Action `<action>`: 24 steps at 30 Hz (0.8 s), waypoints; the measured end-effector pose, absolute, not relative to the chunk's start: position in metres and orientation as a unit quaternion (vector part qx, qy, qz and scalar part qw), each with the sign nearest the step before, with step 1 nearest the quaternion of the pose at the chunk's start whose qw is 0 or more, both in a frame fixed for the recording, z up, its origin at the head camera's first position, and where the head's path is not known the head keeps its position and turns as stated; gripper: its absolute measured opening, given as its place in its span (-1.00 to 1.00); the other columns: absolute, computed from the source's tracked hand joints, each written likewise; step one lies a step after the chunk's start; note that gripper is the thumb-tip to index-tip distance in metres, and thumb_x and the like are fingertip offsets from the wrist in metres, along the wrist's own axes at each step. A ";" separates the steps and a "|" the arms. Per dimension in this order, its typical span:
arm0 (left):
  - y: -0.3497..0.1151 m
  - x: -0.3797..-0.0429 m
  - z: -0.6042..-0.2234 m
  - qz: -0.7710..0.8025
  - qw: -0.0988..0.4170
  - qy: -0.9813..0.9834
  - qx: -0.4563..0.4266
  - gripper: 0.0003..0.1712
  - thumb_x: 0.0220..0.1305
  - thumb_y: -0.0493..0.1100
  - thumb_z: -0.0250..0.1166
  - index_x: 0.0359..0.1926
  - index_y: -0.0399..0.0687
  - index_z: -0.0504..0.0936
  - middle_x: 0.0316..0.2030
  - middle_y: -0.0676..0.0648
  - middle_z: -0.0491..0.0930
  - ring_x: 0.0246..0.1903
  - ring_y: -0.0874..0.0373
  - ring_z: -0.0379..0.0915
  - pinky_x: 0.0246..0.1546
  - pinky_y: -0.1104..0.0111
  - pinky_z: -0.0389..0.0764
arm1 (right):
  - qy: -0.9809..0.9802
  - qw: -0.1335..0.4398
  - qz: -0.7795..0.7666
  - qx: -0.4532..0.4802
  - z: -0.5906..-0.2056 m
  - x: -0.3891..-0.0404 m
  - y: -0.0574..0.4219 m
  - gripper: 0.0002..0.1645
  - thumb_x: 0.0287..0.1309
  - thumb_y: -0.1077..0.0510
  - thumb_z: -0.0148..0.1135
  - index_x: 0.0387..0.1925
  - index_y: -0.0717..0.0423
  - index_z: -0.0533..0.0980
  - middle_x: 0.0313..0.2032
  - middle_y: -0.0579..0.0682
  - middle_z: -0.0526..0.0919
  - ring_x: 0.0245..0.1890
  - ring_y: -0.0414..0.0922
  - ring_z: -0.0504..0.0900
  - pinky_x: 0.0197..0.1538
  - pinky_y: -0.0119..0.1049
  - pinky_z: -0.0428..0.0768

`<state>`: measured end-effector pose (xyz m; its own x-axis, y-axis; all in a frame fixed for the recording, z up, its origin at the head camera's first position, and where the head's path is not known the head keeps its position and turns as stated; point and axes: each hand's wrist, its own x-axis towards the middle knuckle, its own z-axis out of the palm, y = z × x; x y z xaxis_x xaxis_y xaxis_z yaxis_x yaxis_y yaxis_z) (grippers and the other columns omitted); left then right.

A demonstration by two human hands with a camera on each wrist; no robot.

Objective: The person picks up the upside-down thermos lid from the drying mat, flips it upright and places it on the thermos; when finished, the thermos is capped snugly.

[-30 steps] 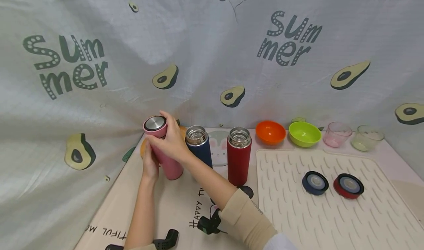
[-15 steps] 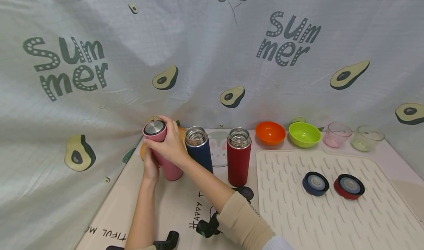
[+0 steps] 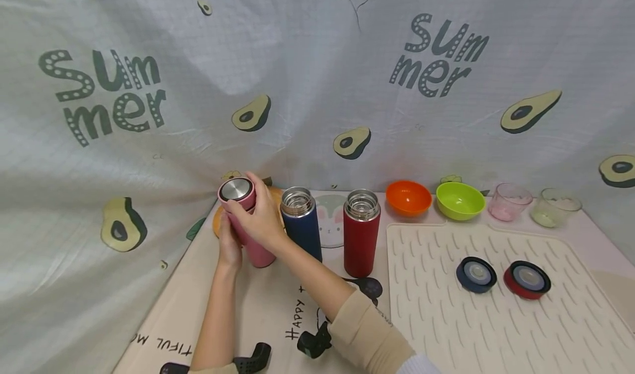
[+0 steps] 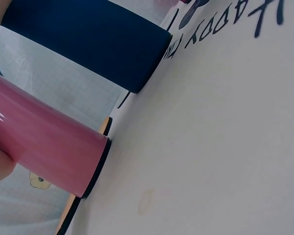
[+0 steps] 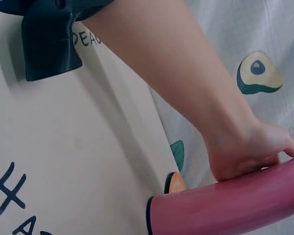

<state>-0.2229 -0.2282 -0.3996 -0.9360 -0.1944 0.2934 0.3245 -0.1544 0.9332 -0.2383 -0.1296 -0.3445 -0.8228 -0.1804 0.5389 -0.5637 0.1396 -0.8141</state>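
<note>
A pink thermos bottle (image 3: 259,253) stands upright on the table at the left in the head view. Its pink lid (image 3: 236,189), with a brushed-metal top, sits over the mouth. My left hand (image 3: 229,243) grips the bottle's body from the left. My right hand (image 3: 261,215) reaches across and holds the lid, its thumb in front and fingers behind. In the left wrist view the bottle's base (image 4: 95,169) is on the table. The right wrist view shows the left hand (image 5: 247,152) against the pink body. Beside it stands a lidless blue thermos bottle (image 3: 302,228).
A lidless red thermos bottle (image 3: 359,239) stands right of the blue one. A blue lid (image 3: 476,275) and a red lid (image 3: 527,280) lie on a beige ridged mat (image 3: 446,330). Behind are an orange bowl (image 3: 408,199), a green bowl (image 3: 460,201), a pink glass (image 3: 509,202) and a greenish glass (image 3: 554,207).
The pink lid sits slightly lower on its bottle than a second ago, and the right hand has come down with it. The left hand stays on the body. The head view has shifted slightly.
</note>
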 end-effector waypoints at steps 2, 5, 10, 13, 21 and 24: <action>-0.227 -0.224 -0.399 -0.760 0.174 -0.624 -0.054 -0.23 0.37 0.27 -0.45 0.37 -0.15 -0.02 0.25 -0.05 0.12 0.20 0.16 0.03 0.09 0.45 0.14 | -0.730 0.167 0.613 0.252 -0.346 -0.238 -0.130 -0.20 0.05 -0.03 0.23 0.28 0.08 0.18 0.14 0.03 0.38 0.03 -0.20 0.42 0.03 -0.38 0.42; -0.226 -0.225 -0.399 -0.760 0.184 -0.621 -0.055 -0.26 0.38 0.25 -0.44 0.34 -0.16 0.07 0.16 0.01 0.22 0.13 0.17 0.12 0.03 0.46 0.21 | -0.721 0.176 0.624 0.244 -0.346 -0.238 -0.131 -0.21 0.01 -0.04 0.28 0.24 0.09 0.21 0.09 0.00 0.41 -0.01 -0.22 0.43 -0.01 -0.40 0.44; -0.224 -0.227 -0.400 -0.756 0.189 -0.624 -0.048 -0.26 0.36 0.28 -0.43 0.28 -0.13 0.17 0.06 0.06 0.30 0.05 0.20 0.20 -0.02 0.47 0.25 | -0.722 0.187 0.628 0.220 -0.345 -0.241 -0.133 -0.19 -0.11 -0.05 0.39 0.15 0.06 0.22 0.01 -0.04 0.34 -0.03 -0.23 0.37 -0.04 -0.39 0.42; -0.224 -0.227 -0.400 -0.757 0.192 -0.623 -0.047 -0.22 0.32 0.35 -0.39 0.27 -0.11 0.19 0.07 0.04 0.30 0.05 0.19 0.20 -0.01 0.46 0.24 | -0.730 0.172 0.625 0.219 -0.344 -0.240 -0.134 -0.10 -0.14 -0.08 0.40 0.19 0.06 0.16 0.06 -0.03 0.27 0.02 -0.20 0.31 0.01 -0.34 0.38; -0.226 -0.225 -0.403 -0.747 0.203 -0.632 -0.047 -0.30 0.39 0.23 -0.44 0.27 -0.14 0.18 0.05 0.05 0.30 0.03 0.19 0.20 -0.03 0.43 0.25 | -0.724 0.136 0.631 0.243 -0.343 -0.238 -0.130 -0.16 -0.01 0.02 0.30 0.28 0.12 0.16 0.12 0.02 0.39 0.02 -0.19 0.42 0.01 -0.36 0.43; -0.226 -0.225 -0.404 -0.748 0.204 -0.630 -0.049 -0.31 0.38 0.25 -0.43 0.27 -0.11 0.18 0.06 0.04 0.30 0.04 0.19 0.20 0.00 0.41 0.24 | -0.718 0.137 0.638 0.244 -0.342 -0.239 -0.131 -0.22 -0.05 0.04 0.35 0.20 0.11 0.24 0.01 0.00 0.46 -0.08 -0.22 0.47 -0.07 -0.41 0.46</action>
<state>-0.2249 -0.2265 -0.4044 -0.9117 -0.2433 0.3311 0.3676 -0.1227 0.9219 -0.2392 -0.1309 -0.3423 -0.8438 -0.1757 0.5071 -0.5243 0.0681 -0.8488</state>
